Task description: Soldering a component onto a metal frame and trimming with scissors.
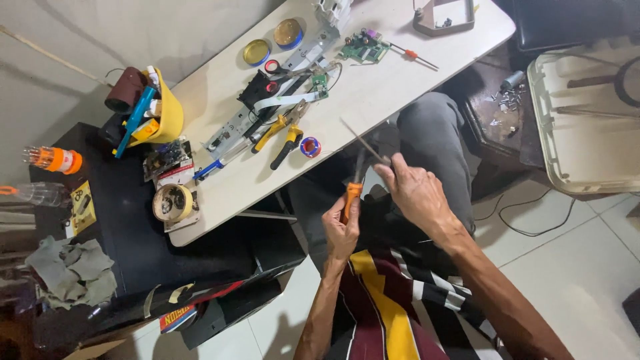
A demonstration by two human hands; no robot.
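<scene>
The left hand (342,230) is wrapped tight around the orange handle of a screwdriver (353,193). The handle stands almost straight up from the fist, over the person's lap, just off the near edge of the white table (373,93).

The right hand (417,193) is just beside the screwdriver, on its right and a little higher. Its fingers are pinched together on a thin metal rod (363,142). The rod points up and to the left, toward the table, and slants across the top of the screwdriver — so the two long things meet near the dark shaft. I cannot tell if they touch there.

Both hands are close to that spot, but the right one is nearer to the tip.

Left of the screwdriver, on the table, lie yellow pliers (283,133) and a small tape roll (310,147).
</scene>
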